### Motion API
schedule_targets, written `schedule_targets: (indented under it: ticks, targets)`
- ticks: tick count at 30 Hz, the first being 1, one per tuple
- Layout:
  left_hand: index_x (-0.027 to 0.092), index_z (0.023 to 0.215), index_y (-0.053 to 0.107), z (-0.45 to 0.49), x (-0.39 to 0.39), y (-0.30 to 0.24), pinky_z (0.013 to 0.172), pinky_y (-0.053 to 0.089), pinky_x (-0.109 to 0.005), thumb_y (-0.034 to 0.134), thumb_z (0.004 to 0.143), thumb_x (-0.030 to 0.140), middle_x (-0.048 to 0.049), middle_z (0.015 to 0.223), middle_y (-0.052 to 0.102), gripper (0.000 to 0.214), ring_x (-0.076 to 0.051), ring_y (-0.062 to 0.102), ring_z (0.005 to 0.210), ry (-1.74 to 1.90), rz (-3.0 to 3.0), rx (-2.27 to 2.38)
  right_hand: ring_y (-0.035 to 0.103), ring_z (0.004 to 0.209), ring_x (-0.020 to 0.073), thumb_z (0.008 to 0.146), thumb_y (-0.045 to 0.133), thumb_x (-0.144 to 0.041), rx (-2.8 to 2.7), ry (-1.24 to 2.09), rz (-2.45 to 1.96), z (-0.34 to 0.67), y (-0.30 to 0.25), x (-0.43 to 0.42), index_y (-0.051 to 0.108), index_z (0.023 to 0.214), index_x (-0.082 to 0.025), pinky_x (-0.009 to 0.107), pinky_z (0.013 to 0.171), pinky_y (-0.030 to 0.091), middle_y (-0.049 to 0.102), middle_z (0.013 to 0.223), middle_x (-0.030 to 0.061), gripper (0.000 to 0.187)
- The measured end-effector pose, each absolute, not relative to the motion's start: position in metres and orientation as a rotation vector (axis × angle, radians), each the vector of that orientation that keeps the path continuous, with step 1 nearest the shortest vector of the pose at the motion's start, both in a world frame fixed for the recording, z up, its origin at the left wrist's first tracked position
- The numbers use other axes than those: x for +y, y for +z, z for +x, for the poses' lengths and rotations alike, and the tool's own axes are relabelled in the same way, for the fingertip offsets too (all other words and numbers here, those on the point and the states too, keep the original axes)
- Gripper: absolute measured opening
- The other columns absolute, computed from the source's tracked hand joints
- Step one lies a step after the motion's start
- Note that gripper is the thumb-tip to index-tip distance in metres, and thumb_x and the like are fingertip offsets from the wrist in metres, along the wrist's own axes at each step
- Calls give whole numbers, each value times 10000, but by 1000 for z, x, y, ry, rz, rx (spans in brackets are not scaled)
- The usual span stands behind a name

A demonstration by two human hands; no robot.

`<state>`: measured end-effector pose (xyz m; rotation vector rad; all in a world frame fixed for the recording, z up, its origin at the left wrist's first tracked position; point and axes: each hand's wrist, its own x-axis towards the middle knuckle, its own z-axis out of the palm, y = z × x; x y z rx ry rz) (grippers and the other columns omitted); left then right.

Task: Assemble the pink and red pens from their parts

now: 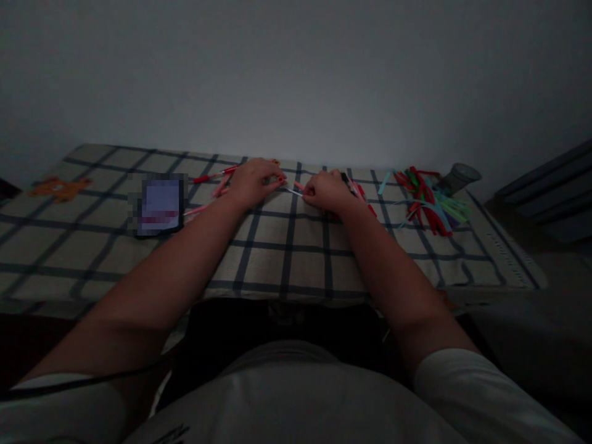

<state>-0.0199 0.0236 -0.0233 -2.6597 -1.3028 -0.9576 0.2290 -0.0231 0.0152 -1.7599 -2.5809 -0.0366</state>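
Observation:
Both my hands rest on a checked tablecloth (287, 259) near the table's far edge. My left hand (253, 180) is curled, its fingertips pinching one end of a thin pale strip (293, 191). My right hand (326, 190) is closed on the strip's other end, so the strip spans the short gap between them. Pink strips (203, 206) lie under and to the left of my left hand. A red pen (213, 176) lies just beyond them. More red and pink strips (363, 196) lie right of my right hand.
A phone with a lit screen (160, 205) lies left of my left forearm. A heap of red, green and blue paper strips (428, 200) sits at the right, with a dark glue bottle (456, 179) behind it. An orange figure (60, 187) lies far left. A plain wall stands behind.

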Motion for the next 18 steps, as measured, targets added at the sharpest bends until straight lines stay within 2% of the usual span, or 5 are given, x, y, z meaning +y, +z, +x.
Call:
schedule_targets:
  ticks: [5, 9, 14, 18]
  targets:
    - [309, 1137, 896, -19, 24, -22, 1099, 553, -373, 673, 1076, 405, -33, 1194, 884, 250, -247, 765, 1180, -898, -2655, -1314, 729, 1192, 352, 1039, 624, -246, -2552, 1, -1774, 226, 16, -26, 913, 1139, -151, 552, 1167, 411, 869, 1178, 187, 320]
    - [305, 1134, 893, -21, 26, -24, 1104, 557, -353, 673, 1083, 406, -39, 1204, 884, 247, -234, 762, 1177, -929, -2672, -1273, 742, 1167, 335, 1065, 603, -269, -2502, 41, -1792, 224, 20, -28, 902, 1213, -150, 517, 1163, 420, 876, 1169, 174, 354]
    - [332, 1131, 893, -22, 25, -25, 1080, 569, -358, 685, 1076, 423, -19, 1184, 885, 233, -233, 767, 1176, -981, -2647, -1277, 761, 1125, 312, 1056, 600, -267, -2413, 54, -1770, 228, 25, -27, 905, 1279, -186, 425, 1045, 473, 885, 1231, 153, 386]
    - [316, 1117, 897, -21, 24, -23, 1094, 570, -375, 695, 1061, 406, -32, 1196, 889, 228, -244, 774, 1177, -968, -2651, -1286, 771, 1114, 304, 1081, 609, -298, -2411, 107, -1728, 234, 26, -25, 911, 1299, -208, 396, 961, 499, 885, 1260, 140, 383]
